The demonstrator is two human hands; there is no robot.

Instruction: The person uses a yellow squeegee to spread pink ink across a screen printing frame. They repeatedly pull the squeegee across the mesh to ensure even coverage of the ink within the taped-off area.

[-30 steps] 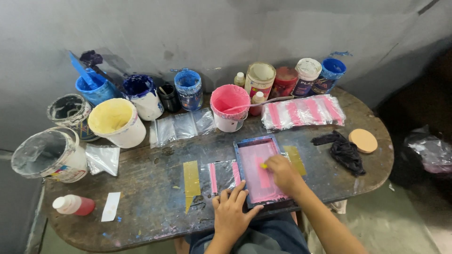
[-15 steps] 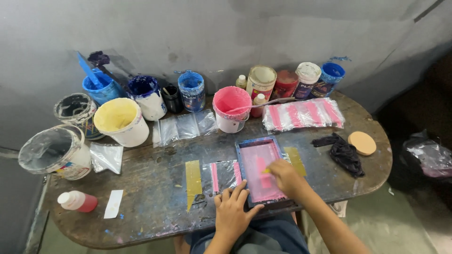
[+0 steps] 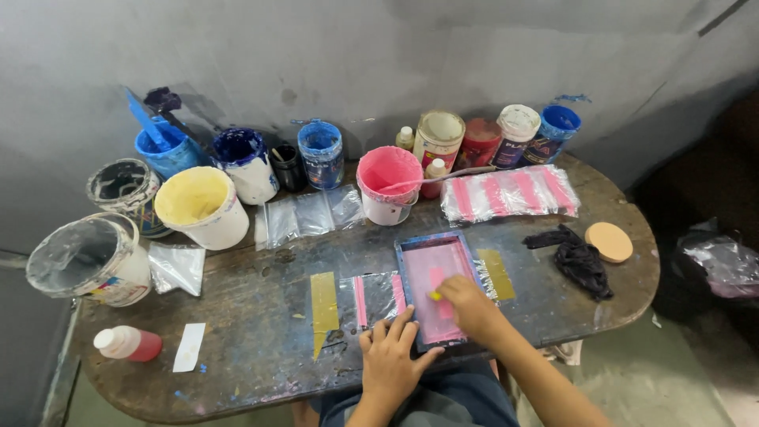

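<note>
Head view: a small squeegee (image 3: 436,294) is being gripped by the right hand (image 3: 468,304) over the pink-stained rectangular screen frame (image 3: 434,287), which is being pressed by the flat, spread left hand (image 3: 391,361).

clear plastic pouches (image 3: 308,215) flat mid-bench, behind my frame | pink-striped pouch stack (image 3: 510,192) back right | one clear pouch (image 3: 175,266) far left by my white tub | white label strip (image 3: 189,347) front left | labelled jars (image 3: 518,130) along wall
</note>
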